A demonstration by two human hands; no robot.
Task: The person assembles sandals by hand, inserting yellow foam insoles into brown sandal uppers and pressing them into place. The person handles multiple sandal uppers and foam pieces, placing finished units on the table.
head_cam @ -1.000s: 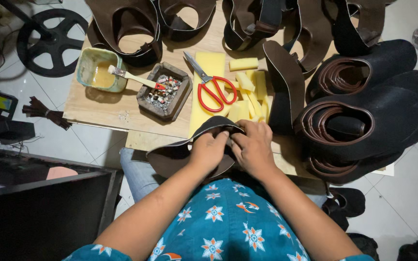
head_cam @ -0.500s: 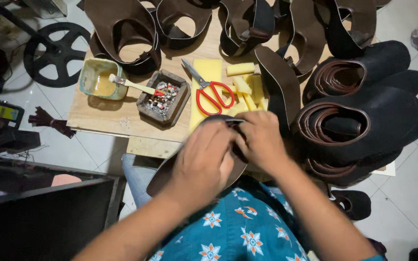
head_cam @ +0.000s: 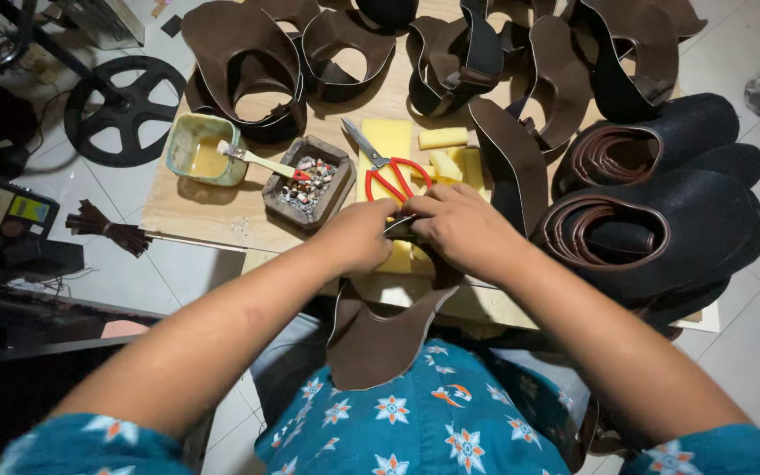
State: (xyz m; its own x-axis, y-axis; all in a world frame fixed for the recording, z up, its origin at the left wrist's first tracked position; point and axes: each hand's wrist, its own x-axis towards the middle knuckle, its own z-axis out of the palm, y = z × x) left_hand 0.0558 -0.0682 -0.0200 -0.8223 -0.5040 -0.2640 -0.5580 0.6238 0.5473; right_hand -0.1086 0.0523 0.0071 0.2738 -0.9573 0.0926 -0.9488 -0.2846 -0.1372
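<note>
2 hands, the left hand (head_cam: 358,236) and right hand (head_cam: 461,230), pinch the top edge of a brown leather piece (head_cam: 378,339) hanging toward the lap. Apparently folding; next needs firm pressing. Beyond them lie red scissors (head_cam: 393,176) on the bench (head_cam: 195,211).

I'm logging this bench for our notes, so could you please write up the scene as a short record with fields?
Setting: wooden board over a tiled floor
Left hand: pinching the brown leather piece at its top edge
Right hand: gripping the same edge, touching the left
Leather piece: hangs down over the lap
Behind hands: red-handled scissors on yellow foam
Left of scissors: tray of small bits, glue pot with brush
Right: stacked dark leather pieces
</note>
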